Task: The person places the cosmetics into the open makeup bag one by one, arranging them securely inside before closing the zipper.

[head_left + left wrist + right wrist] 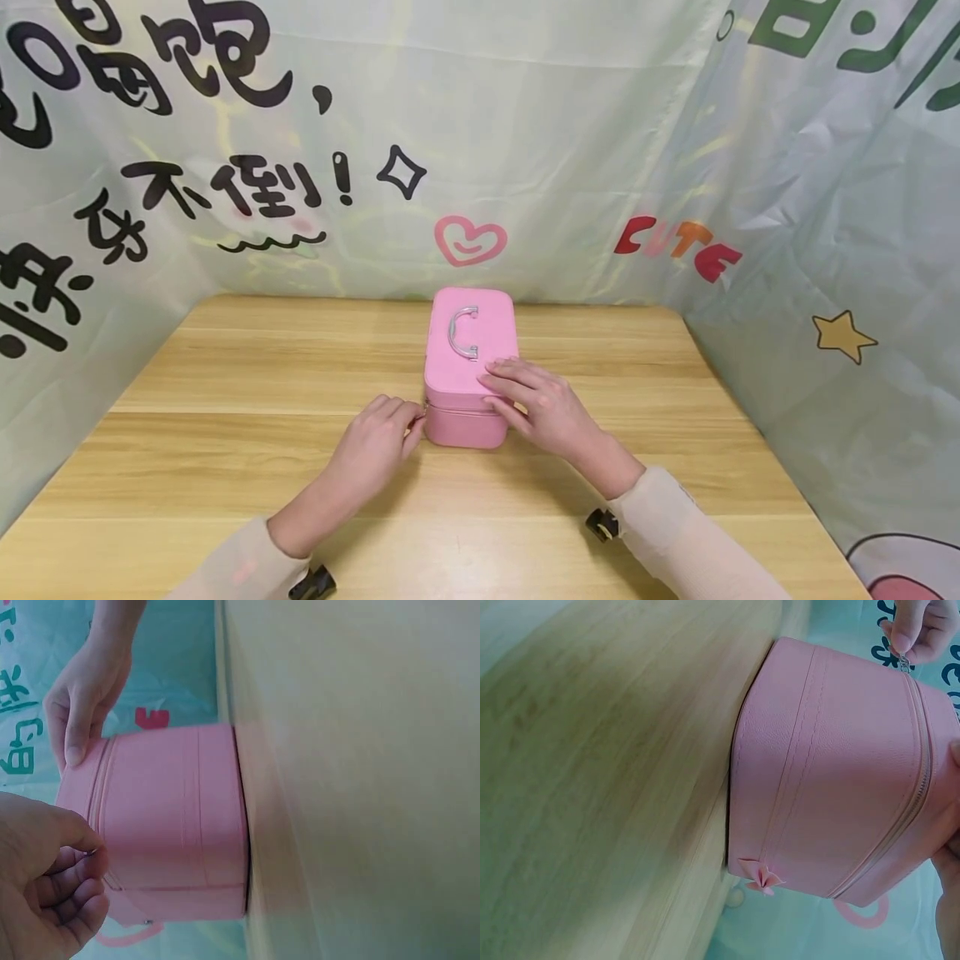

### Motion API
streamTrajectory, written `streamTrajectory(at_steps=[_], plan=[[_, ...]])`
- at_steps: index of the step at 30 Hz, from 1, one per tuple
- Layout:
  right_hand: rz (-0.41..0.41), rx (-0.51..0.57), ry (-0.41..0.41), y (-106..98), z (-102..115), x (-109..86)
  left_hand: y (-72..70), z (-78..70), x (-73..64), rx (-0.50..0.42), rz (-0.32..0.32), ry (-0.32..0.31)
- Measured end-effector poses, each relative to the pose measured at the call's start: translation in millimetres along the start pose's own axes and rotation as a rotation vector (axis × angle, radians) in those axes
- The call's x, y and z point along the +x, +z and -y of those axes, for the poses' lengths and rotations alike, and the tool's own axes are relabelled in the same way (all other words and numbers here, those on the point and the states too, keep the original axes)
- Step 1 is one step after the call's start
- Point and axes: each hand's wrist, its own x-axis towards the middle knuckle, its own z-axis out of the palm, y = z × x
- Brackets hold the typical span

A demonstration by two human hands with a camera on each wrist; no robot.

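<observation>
A pink zippered case (468, 425) stands upright on the table, its lid closed over the body, with a silver handle (455, 333) on top. At its near left corner my left hand (375, 442) pinches the metal zipper pull (905, 664). My right hand (551, 408) rests on the near right edge of the lid, fingers lightly bent on the top and thumb against the side. The zipper (922, 787) runs along the seam below the lid and looks closed on the side facing the right wrist camera. A small pink bow (761, 876) sits low on that side.
The wooden table (300, 358) reaches back to a printed cloth backdrop (555, 167), which also hangs along both sides. Black wrist cameras (602, 525) are strapped under both light sleeves.
</observation>
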Motion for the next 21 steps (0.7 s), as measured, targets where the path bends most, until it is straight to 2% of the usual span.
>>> streamTrajectory(at_steps=[3, 8, 12, 15, 21], plan=[[-0.001, 0.000, -0.001, -1, 1, 0.4, 0.3, -3.2, 1.8, -0.037, 0.034, -0.020], [0.003, -0.011, -0.011, -1, 2, 1.1, -1.1, -9.3, 3.0, -0.055, 0.047, -0.053], [0.003, -0.015, -0.010, -1, 3, 2.5, -2.9, -19.9, 4.9, -0.067, 0.079, -0.048], [0.007, -0.014, -0.003, -1, 4, 3.3, 0.7, -29.6, 7.7, -0.072, 0.090, -0.022], [0.019, -0.012, 0.009, -2, 6, 2.1, 13.9, -47.3, 13.2, -0.041, 0.061, 0.066]])
